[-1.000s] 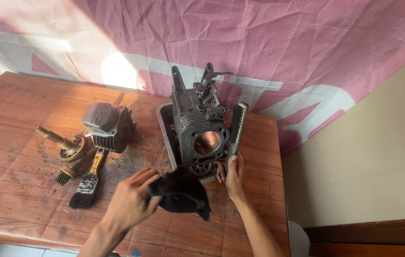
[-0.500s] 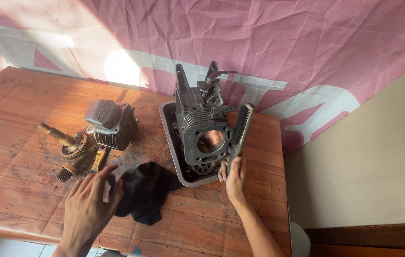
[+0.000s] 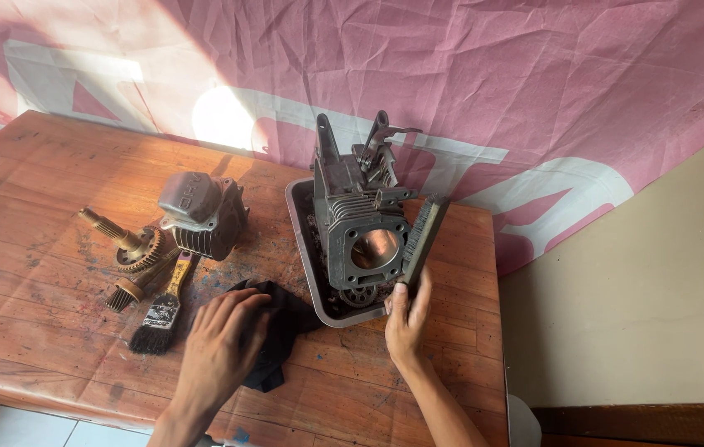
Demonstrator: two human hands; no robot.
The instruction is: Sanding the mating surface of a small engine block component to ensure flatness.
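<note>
Left hand [image 3: 223, 343]: lay flat, lower centre of the frame, fingers [image 3: 246, 310] spread open on the black cloth [image 3: 281, 327], gripping nothing.
Right hand [image 3: 406, 319]: sat lower centre-right, fingers closed around the lower end of a wire brush [image 3: 422, 240].
Wire brush: stood nearly upright, tilted right, its bristle side leaning against the right flank of the engine block [image 3: 360, 228].
Engine block: stood in a grey tray [image 3: 298, 211] at the centre of the frame, its round cylinder bore facing the camera, levers rising from its top.
Black cloth: lay crumpled on the counter [image 3: 54, 174], just left of the tray's near corner, partly under the left hand.
Paintbrush [image 3: 163, 306]: lay on the counter left of the cloth, dark bristles toward the near edge.
Cylinder head [image 3: 201, 215]: sat centre-left, finned, just above the paintbrush handle.
Geared shaft [image 3: 124, 244]: lay left of the cylinder head, touching or almost touching it.
Backdrop [image 3: 484, 74]: pink and white wrinkled fabric filled the upper frame.
</note>
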